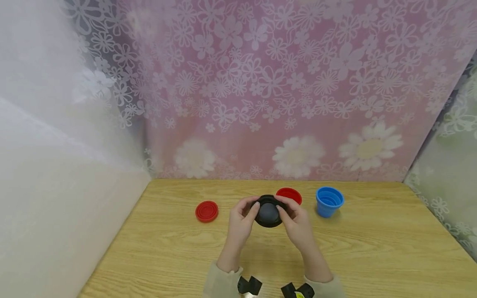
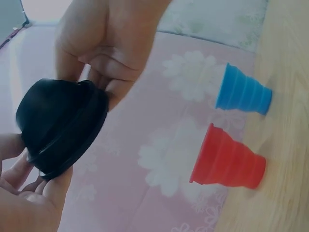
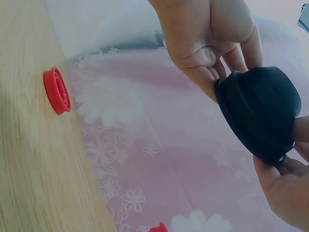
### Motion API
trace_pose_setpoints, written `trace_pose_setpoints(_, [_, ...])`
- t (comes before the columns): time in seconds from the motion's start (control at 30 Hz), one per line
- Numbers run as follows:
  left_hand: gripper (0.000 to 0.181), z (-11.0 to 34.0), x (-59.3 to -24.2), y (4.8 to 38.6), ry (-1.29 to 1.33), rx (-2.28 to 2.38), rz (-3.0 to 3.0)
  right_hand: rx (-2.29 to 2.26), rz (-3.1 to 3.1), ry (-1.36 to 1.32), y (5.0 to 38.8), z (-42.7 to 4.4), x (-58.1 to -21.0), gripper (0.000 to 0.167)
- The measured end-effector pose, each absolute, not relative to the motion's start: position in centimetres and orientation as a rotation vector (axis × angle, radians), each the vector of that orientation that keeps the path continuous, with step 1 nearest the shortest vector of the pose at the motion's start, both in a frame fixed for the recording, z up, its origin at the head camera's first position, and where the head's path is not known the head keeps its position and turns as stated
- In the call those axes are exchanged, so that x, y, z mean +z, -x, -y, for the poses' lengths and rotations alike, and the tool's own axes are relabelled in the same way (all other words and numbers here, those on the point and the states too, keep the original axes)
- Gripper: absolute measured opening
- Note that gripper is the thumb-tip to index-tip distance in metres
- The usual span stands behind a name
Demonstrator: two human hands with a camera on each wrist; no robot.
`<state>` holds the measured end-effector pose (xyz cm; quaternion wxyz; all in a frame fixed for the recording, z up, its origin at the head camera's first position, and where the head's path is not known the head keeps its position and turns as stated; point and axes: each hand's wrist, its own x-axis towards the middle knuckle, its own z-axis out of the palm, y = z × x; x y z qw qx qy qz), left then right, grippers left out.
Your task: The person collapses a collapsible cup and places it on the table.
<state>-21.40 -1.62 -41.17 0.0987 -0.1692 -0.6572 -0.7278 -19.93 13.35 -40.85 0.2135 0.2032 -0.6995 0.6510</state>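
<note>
Above the table, both hands hold a black collapsible cup (image 1: 268, 214), its base facing the head camera and its folding wall partly pushed in. My left hand (image 1: 238, 223) pinches one side of it, thumb on the base side and fingers at the rim. On the opposite side my right hand (image 1: 297, 225) grips it the same way. The wrist views show the dark cup (image 2: 63, 123) from the side, with a stepped wall and wide rim. Behind the hands stands an expanded red cup (image 1: 289, 194), partly hidden by the right hand in the head view.
To the right, an expanded blue cup (image 1: 328, 201) stands upright on the wooden table (image 1: 167, 256). A flattened red collapsible cup (image 1: 206, 211) lies at the left. A pink flowered curtain (image 1: 238, 91) hangs behind the table, with a pale wall (image 1: 67, 186) along the left.
</note>
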Motion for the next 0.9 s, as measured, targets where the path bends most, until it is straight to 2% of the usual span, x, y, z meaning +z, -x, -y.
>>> trace_pose_setpoints(0.4, [0.039,2.16,-41.02,21.30,0.899,-2.488,1.760,1.887,1.951,-0.352,19.98,-13.59,-40.60,0.026])
trace_pose_setpoints(0.9, [0.037,1.67,-41.10,21.28,0.753,-2.297,1.855,1.833,2.003,-0.310,19.68,-13.07,-40.39,0.024])
